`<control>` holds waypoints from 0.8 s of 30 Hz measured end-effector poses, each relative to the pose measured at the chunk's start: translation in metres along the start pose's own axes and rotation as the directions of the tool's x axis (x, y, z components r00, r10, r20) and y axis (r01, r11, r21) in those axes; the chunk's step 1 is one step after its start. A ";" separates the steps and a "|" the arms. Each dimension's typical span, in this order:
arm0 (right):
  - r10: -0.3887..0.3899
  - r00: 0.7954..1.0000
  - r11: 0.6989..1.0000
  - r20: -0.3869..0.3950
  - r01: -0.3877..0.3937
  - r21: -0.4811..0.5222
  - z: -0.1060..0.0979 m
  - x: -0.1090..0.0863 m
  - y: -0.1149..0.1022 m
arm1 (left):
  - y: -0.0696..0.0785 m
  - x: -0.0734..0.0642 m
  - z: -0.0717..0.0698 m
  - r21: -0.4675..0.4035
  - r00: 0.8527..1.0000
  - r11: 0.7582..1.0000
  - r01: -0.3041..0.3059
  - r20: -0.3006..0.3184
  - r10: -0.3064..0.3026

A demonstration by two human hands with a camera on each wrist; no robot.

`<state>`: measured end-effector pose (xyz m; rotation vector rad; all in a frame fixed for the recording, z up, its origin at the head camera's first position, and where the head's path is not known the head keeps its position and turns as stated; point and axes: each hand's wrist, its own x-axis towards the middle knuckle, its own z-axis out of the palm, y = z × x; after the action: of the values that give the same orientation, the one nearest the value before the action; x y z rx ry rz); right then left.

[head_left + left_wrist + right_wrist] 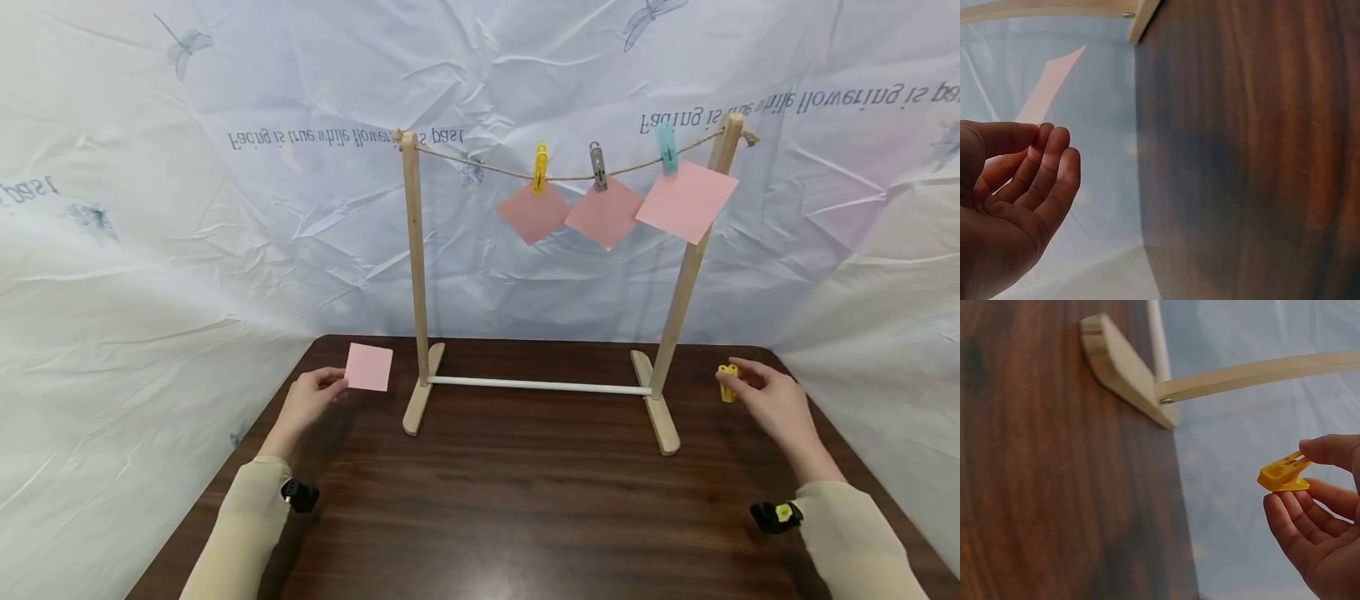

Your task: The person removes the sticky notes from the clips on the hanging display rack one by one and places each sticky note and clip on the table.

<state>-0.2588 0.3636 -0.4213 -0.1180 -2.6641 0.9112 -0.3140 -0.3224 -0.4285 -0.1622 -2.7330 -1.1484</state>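
My left hand (311,400) pinches a pink square of paper (369,367) by its near edge, left of a wooden rack. In the left wrist view the paper (1054,81) stands out from between thumb and fingertips. On the far right, my right hand (776,404) holds a yellow clothespin (727,383) between thumb and fingers. The right wrist view shows that clothespin (1284,474) side on. Three pink papers hang from the rack's string: one under a yellow clothespin (540,169), one under a grey clothespin (597,167), one under a teal clothespin (667,150).
The rack has a left post (415,258), a right post (686,287), a white crossbar (536,385) and splayed wooden feet on the dark brown table (487,492). A sagging string (480,165) joins the post tops. White printed sheeting (315,208) surrounds the table behind and at the sides.
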 end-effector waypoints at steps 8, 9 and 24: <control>0.054 0.987 0.998 0.149 -0.048 -0.046 0.003 0.000 0.014 | -0.007 0.003 0.001 0.067 0.998 0.998 -0.013 0.060 0.009; 0.053 0.985 0.998 0.167 -0.045 -0.052 0.003 0.000 0.016 | -0.008 0.004 0.001 0.071 0.998 0.997 -0.012 0.068 0.007; 0.124 0.863 0.989 0.489 -0.148 0.010 0.027 0.012 0.028 | -0.016 0.004 0.019 0.067 0.974 0.995 0.070 0.210 -0.083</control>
<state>-0.2801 0.3725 -0.4548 -0.0720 -3.1272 1.1824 -0.3224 -0.3198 -0.4523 -0.1838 -2.9812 -1.1281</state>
